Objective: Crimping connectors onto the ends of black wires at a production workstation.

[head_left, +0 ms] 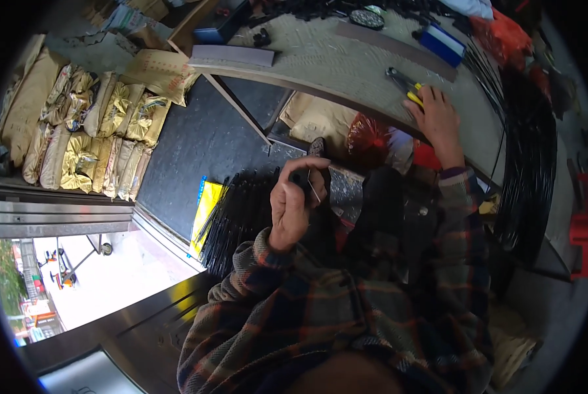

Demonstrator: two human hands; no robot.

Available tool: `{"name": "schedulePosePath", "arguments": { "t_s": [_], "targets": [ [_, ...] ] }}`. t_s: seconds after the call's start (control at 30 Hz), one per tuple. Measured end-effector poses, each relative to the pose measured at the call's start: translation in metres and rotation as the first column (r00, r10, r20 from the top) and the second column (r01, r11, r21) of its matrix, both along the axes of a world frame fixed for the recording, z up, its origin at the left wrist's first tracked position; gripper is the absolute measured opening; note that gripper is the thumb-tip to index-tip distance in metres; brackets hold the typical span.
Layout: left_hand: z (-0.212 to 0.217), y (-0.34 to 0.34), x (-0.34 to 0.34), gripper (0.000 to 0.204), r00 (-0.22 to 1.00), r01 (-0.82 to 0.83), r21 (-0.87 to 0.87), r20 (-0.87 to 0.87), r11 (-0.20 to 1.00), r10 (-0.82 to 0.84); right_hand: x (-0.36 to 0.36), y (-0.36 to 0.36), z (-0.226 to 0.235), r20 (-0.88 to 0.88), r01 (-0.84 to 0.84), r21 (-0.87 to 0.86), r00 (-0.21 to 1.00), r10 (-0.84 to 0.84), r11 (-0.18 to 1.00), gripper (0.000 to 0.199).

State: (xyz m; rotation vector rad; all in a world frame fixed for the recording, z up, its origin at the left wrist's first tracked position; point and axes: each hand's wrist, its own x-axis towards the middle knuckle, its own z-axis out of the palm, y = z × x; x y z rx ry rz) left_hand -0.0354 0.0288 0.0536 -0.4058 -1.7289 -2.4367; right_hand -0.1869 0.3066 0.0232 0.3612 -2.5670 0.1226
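Observation:
My left hand (290, 209) is raised in front of my body, its fingers curled round a small black piece (299, 177). A thin pale edge shows by the fingers; the rest of the piece is hidden. Over the worktable (307, 49), my right hand (440, 125) has its thumb and fingers about the yellow handles of a pair of pliers (404, 83). The pliers' metal jaws point away to the far left, low over the tabletop.
A bundle of long black strands (527, 164) hangs over the table's right side. More thin black rods (245, 217) stand by my left arm. A blue box (441, 44) and a red bag (504, 36) sit at the back. Stacked sacks (100, 131) line the left.

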Motion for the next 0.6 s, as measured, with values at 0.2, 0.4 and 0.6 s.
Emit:
{"name": "schedulePosePath", "arguments": {
  "t_s": [0.2, 0.4, 0.6],
  "targets": [
    [0.0, -0.014, -0.004, 0.065, 1.0, -0.011, -0.089, -0.007, 0.996, 0.011, 0.009, -0.016, 0.033, 0.217, 0.133, -0.474, 0.976, -0.03, 0.871, 0.031],
    [0.001, -0.006, -0.003, 0.07, 0.994, 0.109, -0.099, 0.026, 0.989, -0.107, 0.098, -0.105, 0.068, 0.068, -0.116, -0.982, 0.512, 0.856, 0.148, 0.025],
    [0.004, -0.022, 0.013, 0.059, 0.999, 0.033, -0.167, 0.04, 0.985, -0.026, 0.114, -0.146, 0.069, -0.13, -0.35, -0.934, 0.527, 0.84, 0.075, 0.017]
  ]
}}
